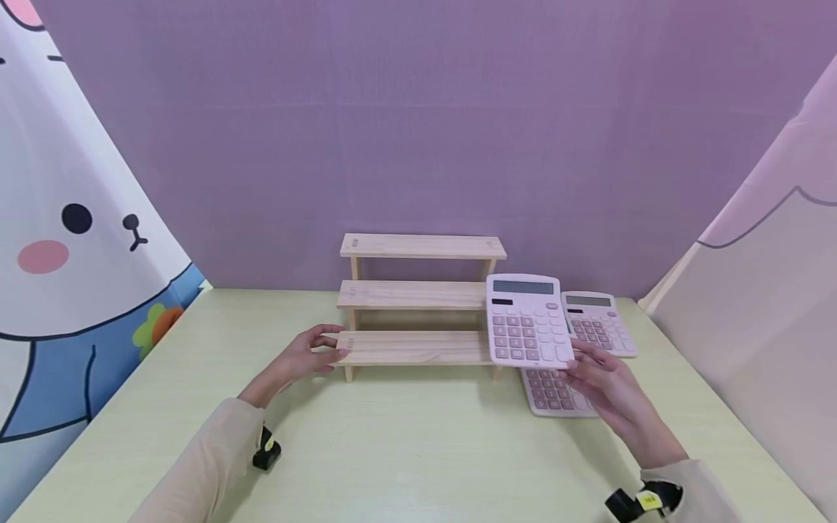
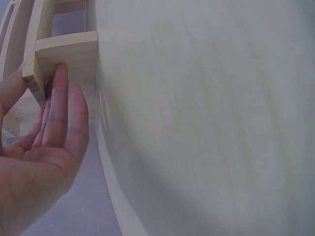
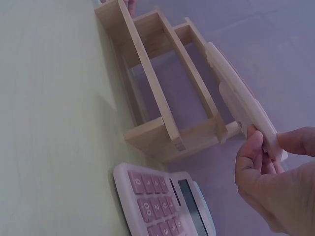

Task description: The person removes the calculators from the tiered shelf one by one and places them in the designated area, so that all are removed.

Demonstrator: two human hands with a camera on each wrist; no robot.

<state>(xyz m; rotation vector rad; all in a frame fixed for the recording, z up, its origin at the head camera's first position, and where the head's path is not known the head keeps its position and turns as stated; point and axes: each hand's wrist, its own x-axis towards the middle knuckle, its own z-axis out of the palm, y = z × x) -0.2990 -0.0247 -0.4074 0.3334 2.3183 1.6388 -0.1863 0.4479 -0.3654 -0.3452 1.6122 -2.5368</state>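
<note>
A three-tier wooden step shelf (image 1: pixel 418 347) stands on the table near the purple backdrop. My left hand (image 1: pixel 302 357) grips the left end of its lowest board, thumb on top and fingers underneath, as the left wrist view shows. With my right hand (image 1: pixel 615 392) I pinch the lower right corner of a pink calculator (image 1: pixel 526 321), holding it raised and tilted in front of the shelf's right end. Just below it a second calculator (image 1: pixel 556 396) lies on the table, its upper part hidden. A third calculator (image 1: pixel 600 327) is further back on the right.
The pale table (image 1: pixel 405 450) runs back to a purple cloth backdrop (image 1: pixel 418 131). A cartoon-printed sheet (image 1: pixel 85 290) hangs along the left side, and a pink and white sheet (image 1: pixel 752 312) along the right.
</note>
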